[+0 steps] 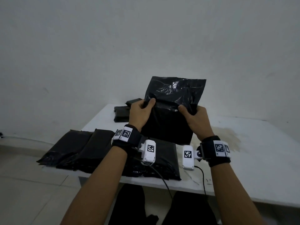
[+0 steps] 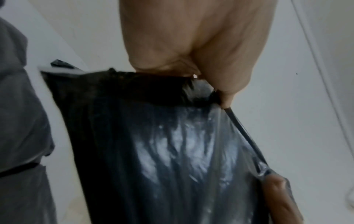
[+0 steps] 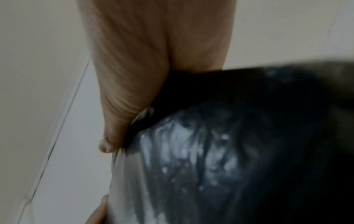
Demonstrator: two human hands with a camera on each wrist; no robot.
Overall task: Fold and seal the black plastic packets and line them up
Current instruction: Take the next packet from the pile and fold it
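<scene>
A shiny black plastic packet (image 1: 172, 108) stands upright over the white table (image 1: 243, 153), its top flap raised toward the wall. My left hand (image 1: 142, 109) pinches its left edge at mid height, thumb in front. My right hand (image 1: 193, 114) grips the right edge at the same height. In the left wrist view the left hand (image 2: 220, 84) holds the gathered black film of the packet (image 2: 162, 151). In the right wrist view the right hand (image 3: 122, 118) clamps the crinkled packet (image 3: 220, 144).
Several flat black packets (image 1: 84, 148) lie overlapping along the table's front left, some past the edge. More dark packets (image 1: 121, 113) are piled at the far left corner. A stained patch (image 1: 227, 133) marks the table on the right. A plain wall stands behind.
</scene>
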